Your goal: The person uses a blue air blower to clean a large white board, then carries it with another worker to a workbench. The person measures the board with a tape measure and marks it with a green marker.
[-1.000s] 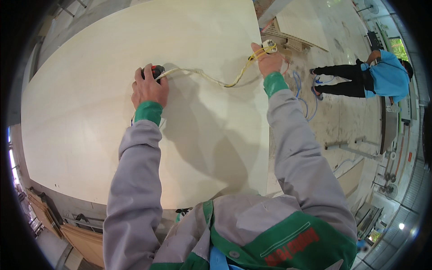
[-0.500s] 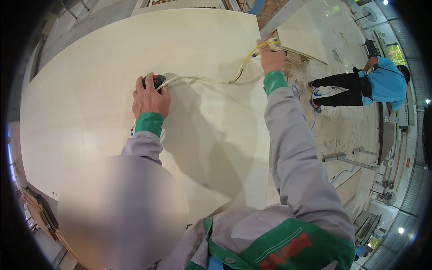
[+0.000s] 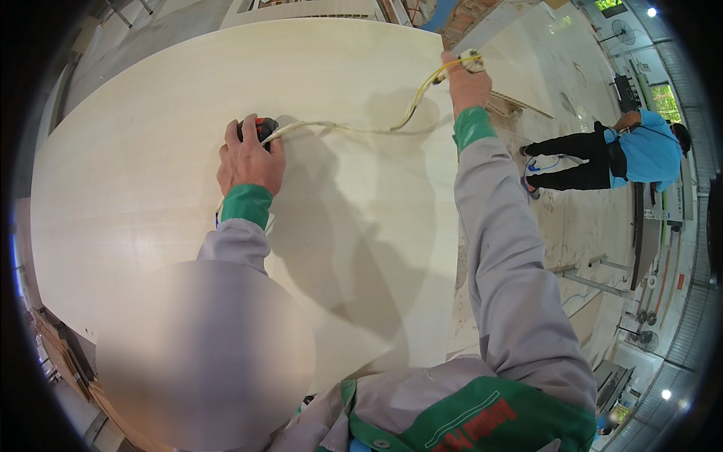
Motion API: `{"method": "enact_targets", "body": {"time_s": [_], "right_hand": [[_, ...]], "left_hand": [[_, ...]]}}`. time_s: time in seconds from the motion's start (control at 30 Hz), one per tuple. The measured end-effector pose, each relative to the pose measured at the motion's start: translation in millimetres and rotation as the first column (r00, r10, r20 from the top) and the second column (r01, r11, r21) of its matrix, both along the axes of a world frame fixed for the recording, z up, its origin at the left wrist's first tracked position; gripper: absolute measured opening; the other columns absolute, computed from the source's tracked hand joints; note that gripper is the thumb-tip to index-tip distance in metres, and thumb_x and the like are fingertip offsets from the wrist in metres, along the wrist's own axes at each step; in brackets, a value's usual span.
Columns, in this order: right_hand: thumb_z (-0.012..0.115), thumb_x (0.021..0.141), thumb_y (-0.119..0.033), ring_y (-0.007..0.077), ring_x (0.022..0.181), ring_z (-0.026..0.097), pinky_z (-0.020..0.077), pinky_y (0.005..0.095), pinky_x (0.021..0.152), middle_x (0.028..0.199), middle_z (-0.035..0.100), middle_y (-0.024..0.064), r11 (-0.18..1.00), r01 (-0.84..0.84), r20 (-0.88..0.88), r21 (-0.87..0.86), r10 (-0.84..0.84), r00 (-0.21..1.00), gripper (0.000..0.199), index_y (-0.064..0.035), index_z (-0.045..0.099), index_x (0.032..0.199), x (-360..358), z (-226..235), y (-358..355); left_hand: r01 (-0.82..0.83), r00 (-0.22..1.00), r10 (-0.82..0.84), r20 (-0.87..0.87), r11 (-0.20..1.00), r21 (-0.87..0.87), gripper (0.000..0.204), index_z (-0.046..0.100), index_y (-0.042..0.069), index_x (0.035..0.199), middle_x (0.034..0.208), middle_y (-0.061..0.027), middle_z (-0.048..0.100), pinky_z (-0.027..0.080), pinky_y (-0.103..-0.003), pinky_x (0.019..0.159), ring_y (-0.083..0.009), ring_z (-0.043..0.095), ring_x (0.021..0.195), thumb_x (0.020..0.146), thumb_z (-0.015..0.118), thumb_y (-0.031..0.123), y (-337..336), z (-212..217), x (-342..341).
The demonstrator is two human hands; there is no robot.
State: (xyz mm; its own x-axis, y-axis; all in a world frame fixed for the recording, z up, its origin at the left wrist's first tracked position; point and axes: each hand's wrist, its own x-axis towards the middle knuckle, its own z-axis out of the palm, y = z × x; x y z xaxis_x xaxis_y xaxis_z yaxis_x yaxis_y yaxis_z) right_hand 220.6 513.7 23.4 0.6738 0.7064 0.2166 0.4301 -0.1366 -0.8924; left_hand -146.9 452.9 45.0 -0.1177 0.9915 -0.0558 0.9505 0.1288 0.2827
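A large cream-coloured board (image 3: pixel 135 166) lies flat under both hands. My left hand (image 3: pixel 252 157) is closed over a small black-and-red corded tool (image 3: pixel 265 128) on the board; most of its body is hidden under the palm. From beside it a whitish cord (image 3: pixel 339 128) runs right across the board, turning yellow and dark near the far right corner. There my right hand (image 3: pixel 470 84) grips the cord, its arm stretched out past the board's right edge. A whitish rounded bundle (image 3: pixel 473 62) shows at the fingers; its kind is unclear.
A person (image 3: pixel 640 151) in a blue shirt and dark trousers stands off to the right. Metal stands (image 3: pixel 595 282) sit on the floor at that side. Beyond the far right corner is a stack of ribbed panels (image 3: pixel 520 104). A blurred disc covers the lower left.
My right hand has shifted slightly farther and to the right, drawing the cord's end with it. The left hand stays nearly in place on the tool. The view has shifted slightly.
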Motion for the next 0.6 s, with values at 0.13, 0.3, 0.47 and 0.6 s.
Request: {"method": "enact_targets", "body": {"time_s": [0.13, 0.3, 0.47, 0.6], "right_hand": [[0.089, 0.076, -0.032, 0.0178, 0.08, 0.063, 0.0512, 0.0345, 0.074, 0.093, 0.072, 0.0085, 0.995, 0.06, 0.054, -0.084, -0.056, 0.997, 0.044, 0.0033, 0.072, 0.097, 6.1, -6.8, 19.0], [0.089, 0.077, -0.031, 0.0166, 0.08, 0.062, 0.0507, 0.034, 0.073, 0.095, 0.072, 0.0072, 0.999, -0.043, -0.084, 0.032, 0.046, 0.995, 0.042, 0.0027, 0.072, 0.096, 15.2, -8.9, 39.0], [0.087, 0.075, -0.041, 0.0252, 0.08, 0.069, 0.0527, 0.0374, 0.076, 0.091, 0.075, 0.0119, 0.992, 0.031, 0.155, -0.12, -0.012, 0.988, 0.049, 0.0006, 0.074, 0.098, 17.7, -11.2, 54.0], [0.088, 0.075, -0.039, 0.0239, 0.081, 0.068, 0.0532, 0.0373, 0.076, 0.091, 0.074, 0.0104, 0.999, -0.024, 0.047, 0.04, 0.022, 0.999, 0.048, 0.0004, 0.074, 0.098, 20.8, -11.6, 67.2]], "left_hand": [[0.002, 1.0, -0.002, -0.012, 1.0, 0.005, 0.056, 0.048, 0.02, 0.143, 0.152, -0.0109, 0.041, 0.053, -0.048, 0.096, -0.0355, 0.054, 0.125, 0.093, 0.061, 0.039, 10.9, 0.0, 5.3], [0.001, 1.0, -0.001, -0.006, 1.0, -0.007, 0.056, 0.048, 0.02, 0.143, 0.152, -0.0102, 0.041, 0.053, -0.047, 0.097, -0.0347, 0.054, 0.125, 0.092, 0.061, 0.039, 14.4, 0.3, 5.0], [0.008, 1.0, -0.008, -0.001, 1.0, 0.018, 0.055, 0.049, 0.019, 0.142, 0.151, -0.0095, 0.042, 0.052, -0.047, 0.096, -0.0346, 0.055, 0.124, 0.092, 0.061, 0.037, 18.8, -0.7, 5.4], [0.016, 1.0, -0.016, -0.01, 0.999, 0.036, 0.053, 0.051, 0.019, 0.141, 0.15, -0.0092, 0.043, 0.053, -0.048, 0.096, -0.0346, 0.055, 0.123, 0.092, 0.061, 0.038, 25.2, -1.9, 6.4]]}}
